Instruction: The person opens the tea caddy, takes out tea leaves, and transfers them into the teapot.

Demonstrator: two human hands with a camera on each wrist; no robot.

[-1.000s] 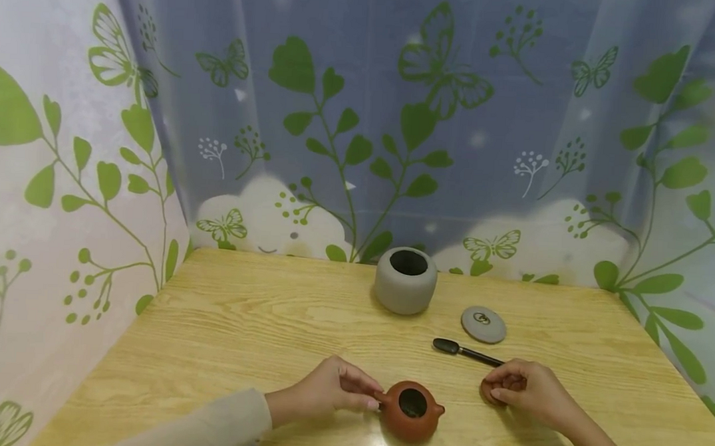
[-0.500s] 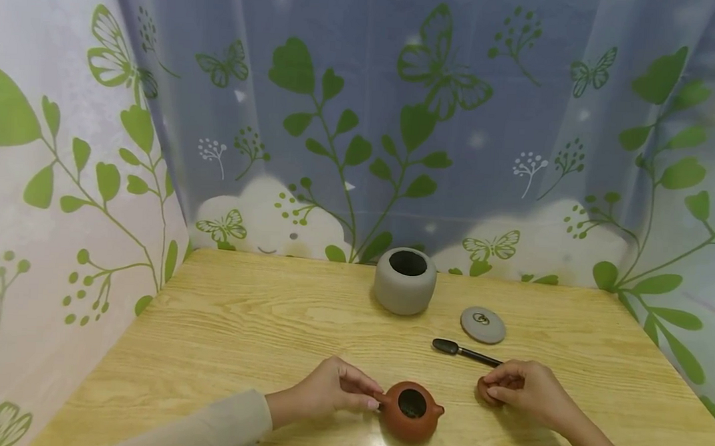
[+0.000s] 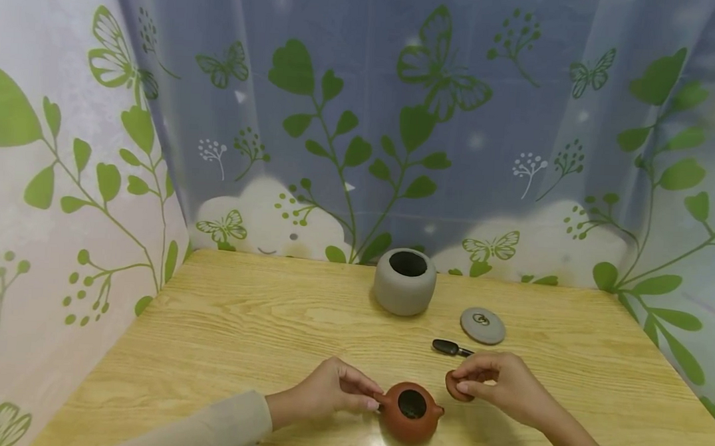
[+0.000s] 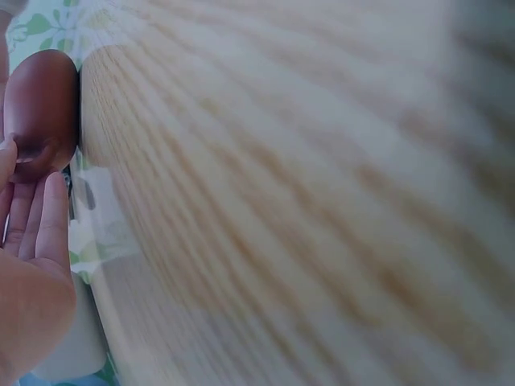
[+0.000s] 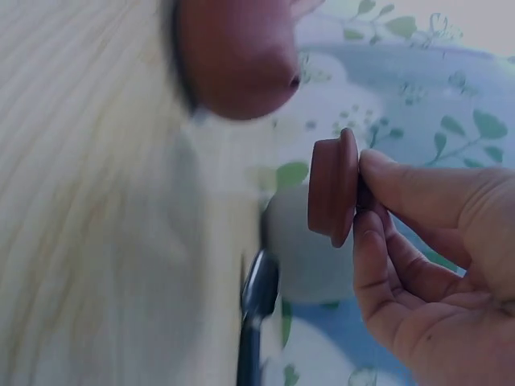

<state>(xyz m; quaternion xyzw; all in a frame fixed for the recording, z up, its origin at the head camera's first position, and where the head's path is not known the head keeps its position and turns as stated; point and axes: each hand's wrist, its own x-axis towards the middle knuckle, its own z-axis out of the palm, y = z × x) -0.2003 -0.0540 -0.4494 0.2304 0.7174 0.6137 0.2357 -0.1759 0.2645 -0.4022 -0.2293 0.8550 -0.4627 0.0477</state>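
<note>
A reddish-brown clay teapot stands on the table with its top uncovered and its spout pointing right. My left hand pinches the handle on its left side; the left wrist view shows thumb and fingers at the handle. Just right of the spout, my right hand holds the small round teapot lid above the table. In the right wrist view, thumb and fingers pinch the knob side of the lid, its rim turned toward the teapot. Dark contents show faintly inside the pot.
Behind the teapot stands a grey jar with its top uncovered. Its flat grey lid lies to the right. A black scoop lies in front of that lid, its handle partly behind my right hand. Patterned curtains border the wooden table.
My right hand has lifted the teapot lid and carried it left toward the teapot, covering more of the scoop's handle. The left hand and teapot stay in place.
</note>
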